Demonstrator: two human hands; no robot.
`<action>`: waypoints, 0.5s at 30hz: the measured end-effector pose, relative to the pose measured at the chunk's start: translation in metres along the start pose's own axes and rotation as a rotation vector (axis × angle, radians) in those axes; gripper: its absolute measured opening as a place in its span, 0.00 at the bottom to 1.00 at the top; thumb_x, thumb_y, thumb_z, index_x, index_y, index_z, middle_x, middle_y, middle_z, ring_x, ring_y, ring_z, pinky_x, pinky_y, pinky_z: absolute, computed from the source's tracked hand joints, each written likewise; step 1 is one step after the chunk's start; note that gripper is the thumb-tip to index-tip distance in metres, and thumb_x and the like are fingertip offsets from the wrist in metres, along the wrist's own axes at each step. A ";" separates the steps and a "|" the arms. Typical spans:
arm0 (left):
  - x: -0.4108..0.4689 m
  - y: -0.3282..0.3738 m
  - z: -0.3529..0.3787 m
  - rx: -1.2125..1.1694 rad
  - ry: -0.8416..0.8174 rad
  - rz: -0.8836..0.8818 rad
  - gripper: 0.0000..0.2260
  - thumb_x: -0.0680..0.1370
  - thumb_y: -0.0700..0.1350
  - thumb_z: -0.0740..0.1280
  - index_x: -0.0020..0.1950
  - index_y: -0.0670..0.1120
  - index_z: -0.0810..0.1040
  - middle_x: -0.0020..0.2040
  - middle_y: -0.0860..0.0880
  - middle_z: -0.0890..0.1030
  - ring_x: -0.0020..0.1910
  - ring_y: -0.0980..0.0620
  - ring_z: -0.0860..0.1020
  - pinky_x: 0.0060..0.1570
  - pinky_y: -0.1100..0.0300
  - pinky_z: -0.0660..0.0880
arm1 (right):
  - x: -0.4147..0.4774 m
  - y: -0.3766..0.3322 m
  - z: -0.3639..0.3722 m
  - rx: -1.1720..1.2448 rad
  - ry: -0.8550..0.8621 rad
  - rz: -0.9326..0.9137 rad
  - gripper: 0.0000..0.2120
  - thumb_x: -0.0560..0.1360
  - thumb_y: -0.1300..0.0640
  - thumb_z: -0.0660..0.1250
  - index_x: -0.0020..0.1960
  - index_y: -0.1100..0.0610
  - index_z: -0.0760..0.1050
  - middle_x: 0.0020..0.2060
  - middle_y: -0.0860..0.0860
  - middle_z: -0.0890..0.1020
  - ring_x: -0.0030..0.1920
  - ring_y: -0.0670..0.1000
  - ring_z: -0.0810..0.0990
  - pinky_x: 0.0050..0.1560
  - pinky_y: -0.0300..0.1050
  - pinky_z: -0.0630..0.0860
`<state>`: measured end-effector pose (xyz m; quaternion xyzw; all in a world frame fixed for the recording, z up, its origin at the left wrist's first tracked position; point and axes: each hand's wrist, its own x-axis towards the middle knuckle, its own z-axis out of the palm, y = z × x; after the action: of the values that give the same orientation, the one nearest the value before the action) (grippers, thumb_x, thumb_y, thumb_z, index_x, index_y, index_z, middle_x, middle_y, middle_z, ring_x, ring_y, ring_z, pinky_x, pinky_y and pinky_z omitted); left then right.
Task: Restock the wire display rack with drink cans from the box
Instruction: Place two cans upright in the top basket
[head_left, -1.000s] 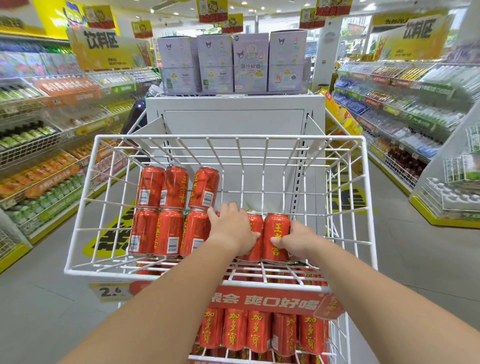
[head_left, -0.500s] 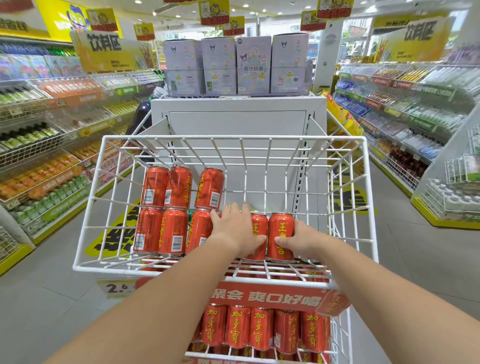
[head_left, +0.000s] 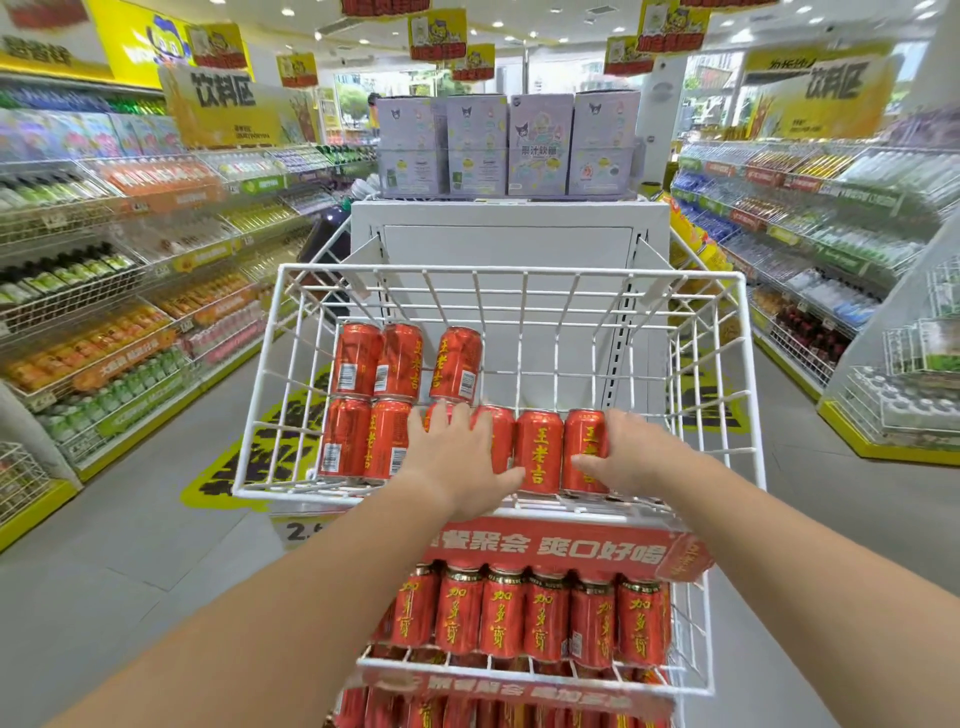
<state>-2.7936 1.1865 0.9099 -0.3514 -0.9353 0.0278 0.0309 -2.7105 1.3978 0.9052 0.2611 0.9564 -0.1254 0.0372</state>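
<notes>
A: So, where do the cans sit?

B: Up in the top basket (head_left: 748, 374) of the white wire display rack (head_left: 696, 649). Red drink cans stand upright in two rows along its left and front. The back row has three cans (head_left: 400, 361), the third leaning a little to the right. The front row (head_left: 540, 452) runs from the left side across to right of centre.

A: And the hands?

B: Both reach into the basket over its front rim. The left hand (head_left: 457, 460) lies palm-down with fingers spread over the tops of the cans in the middle of the front row, touching them; I cannot tell whether it grips any. The right hand (head_left: 631, 457) is cupped against the rightmost can (head_left: 584, 449), thumb on its front and fingers around its right side.

A: What is underneath?

B: A red banner (head_left: 550, 545) with white characters runs along the basket's front edge, with a price tag (head_left: 301, 530) at its left end. The lower tier (head_left: 535, 618) holds a full row of red cans with yellow characters, and more show below that.

A: Around the rack?

B: Lilac cartons (head_left: 509, 145) stand on top of a white shelf end behind it, and drink shelves line the aisles either side.
</notes>
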 end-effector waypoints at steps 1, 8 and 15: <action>-0.008 -0.005 -0.002 -0.015 0.001 0.001 0.41 0.78 0.72 0.50 0.83 0.48 0.53 0.82 0.43 0.56 0.81 0.39 0.51 0.76 0.33 0.48 | -0.009 -0.007 -0.002 -0.038 0.020 -0.018 0.39 0.72 0.29 0.63 0.73 0.53 0.65 0.66 0.54 0.76 0.64 0.57 0.77 0.63 0.58 0.76; -0.096 -0.043 -0.005 -0.038 0.067 0.062 0.39 0.79 0.71 0.50 0.83 0.49 0.51 0.82 0.43 0.55 0.82 0.39 0.49 0.77 0.33 0.48 | -0.109 -0.061 0.005 -0.245 0.216 -0.098 0.40 0.77 0.29 0.52 0.79 0.54 0.57 0.75 0.56 0.67 0.75 0.59 0.65 0.72 0.58 0.66; -0.218 -0.099 0.041 0.022 0.154 0.099 0.42 0.78 0.71 0.50 0.84 0.48 0.46 0.84 0.41 0.48 0.82 0.39 0.46 0.77 0.34 0.46 | -0.227 -0.127 0.078 -0.271 0.331 -0.116 0.41 0.77 0.30 0.43 0.82 0.53 0.48 0.81 0.56 0.51 0.81 0.58 0.48 0.79 0.59 0.49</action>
<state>-2.6976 0.9673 0.8678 -0.3979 -0.9113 0.0127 0.1051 -2.5790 1.1602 0.8885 0.2153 0.9710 0.0468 -0.0928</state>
